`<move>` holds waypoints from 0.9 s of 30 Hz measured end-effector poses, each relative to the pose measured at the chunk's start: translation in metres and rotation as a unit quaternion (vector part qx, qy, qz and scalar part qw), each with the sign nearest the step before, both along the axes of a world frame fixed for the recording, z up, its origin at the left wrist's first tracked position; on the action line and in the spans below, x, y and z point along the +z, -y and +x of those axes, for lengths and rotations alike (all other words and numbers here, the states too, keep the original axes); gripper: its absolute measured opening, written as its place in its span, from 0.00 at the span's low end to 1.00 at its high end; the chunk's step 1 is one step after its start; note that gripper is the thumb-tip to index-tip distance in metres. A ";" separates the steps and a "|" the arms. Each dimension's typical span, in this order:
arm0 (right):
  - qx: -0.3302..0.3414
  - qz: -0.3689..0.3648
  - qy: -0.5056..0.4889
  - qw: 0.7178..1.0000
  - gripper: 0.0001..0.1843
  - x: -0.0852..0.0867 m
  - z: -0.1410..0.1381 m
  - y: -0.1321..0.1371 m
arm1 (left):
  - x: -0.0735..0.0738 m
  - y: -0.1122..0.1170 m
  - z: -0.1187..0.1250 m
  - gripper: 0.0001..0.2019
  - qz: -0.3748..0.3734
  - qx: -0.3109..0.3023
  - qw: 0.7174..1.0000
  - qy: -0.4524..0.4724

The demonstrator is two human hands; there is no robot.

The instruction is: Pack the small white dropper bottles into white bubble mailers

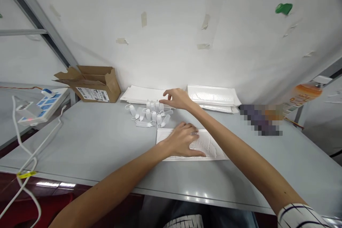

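A grey table (pixel 112 142) bears small bottles (pixel 154 116) before a tape-marked white wall (pixel 171 3).

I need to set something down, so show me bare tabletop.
Bare tabletop lies between the white cable and the small bottles, in front of the cardboard box; another patch lies right of the right forearm, below the pixelated area. The middle is crowded: bottles, mailers, left hand, right hand.

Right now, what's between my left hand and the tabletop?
In the head view, a white bubble-textured mailer lies on the gray tabletop, beneath your left hand.
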State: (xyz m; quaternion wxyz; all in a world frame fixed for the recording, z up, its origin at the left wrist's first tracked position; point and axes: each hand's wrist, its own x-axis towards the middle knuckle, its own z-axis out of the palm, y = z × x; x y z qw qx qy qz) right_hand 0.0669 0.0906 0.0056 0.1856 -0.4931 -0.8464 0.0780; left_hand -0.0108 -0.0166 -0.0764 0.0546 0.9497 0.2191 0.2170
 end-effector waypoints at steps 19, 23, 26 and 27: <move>0.049 0.029 -0.117 0.991 0.08 0.004 -0.009 -0.003 | -0.001 0.000 0.001 0.28 -0.015 0.007 0.999 0.029; 0.016 0.026 -0.323 0.946 0.09 0.022 0.032 0.009 | -0.002 0.004 -0.001 0.33 -0.003 0.008 0.999 0.043; -0.019 0.026 -0.403 0.915 0.14 0.028 0.082 0.034 | -0.002 0.007 -0.002 0.36 0.001 0.020 0.999 0.025; -0.038 0.026 -0.409 0.911 0.16 0.026 0.100 0.044 | -0.002 0.007 -0.002 0.36 0.000 0.021 1.000 0.019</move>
